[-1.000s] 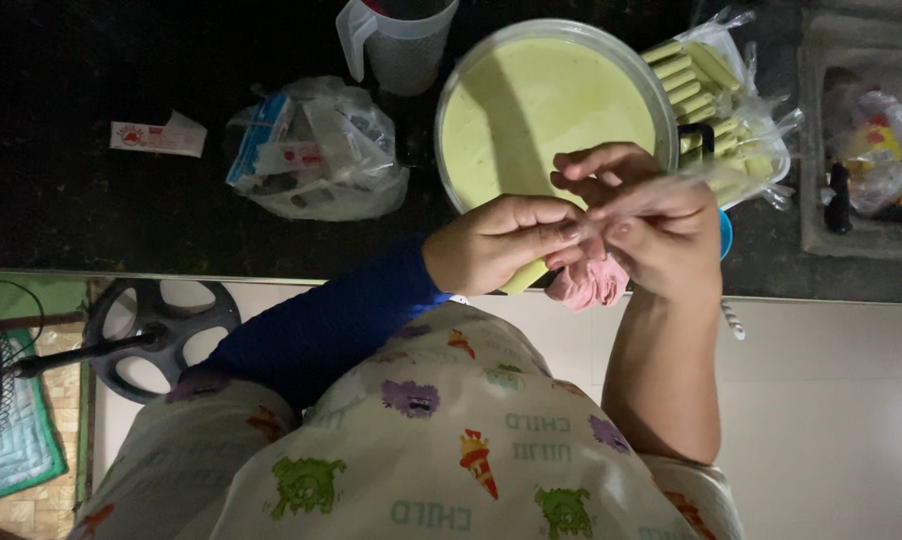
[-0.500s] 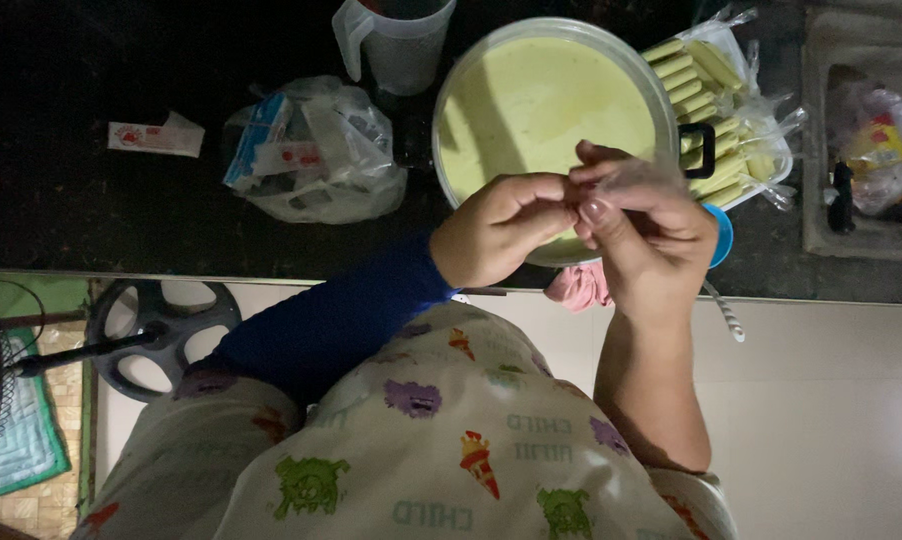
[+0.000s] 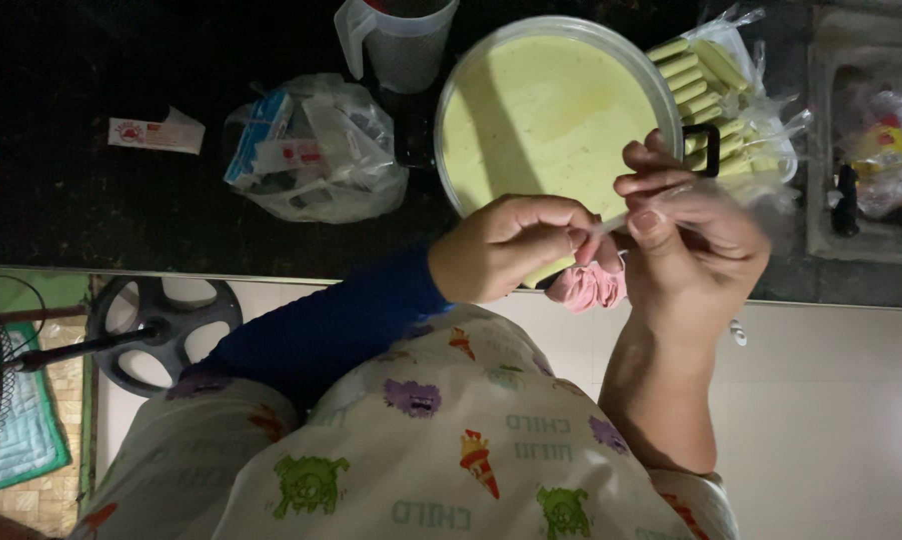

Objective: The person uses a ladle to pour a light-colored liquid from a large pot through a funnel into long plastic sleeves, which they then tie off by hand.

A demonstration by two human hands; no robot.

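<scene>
My left hand [image 3: 516,245] and my right hand [image 3: 691,235] meet over the near rim of a large round pot [image 3: 451,95] full of pale green liquid. Between their fingertips they pinch a thin clear plastic tube bag [image 3: 611,222], which is partly blurred. A bunched pink cloth [image 3: 586,288] hangs just under the two hands. A blue sleeve covers my left forearm; my right forearm is bare.
A clear bag of filled pale green tubes [image 3: 736,100] lies right of the pot. A plastic jug [image 3: 401,40], a knotted plastic bag of packets [image 3: 311,150] and a small carton [image 3: 156,132] sit on the dark counter. A fan base [image 3: 161,330] stands on the floor at left.
Both hands have risen from the counter edge to over the pot's near rim. The pink cloth now hangs clear below them, and the fingers have shifted along the thin plastic.
</scene>
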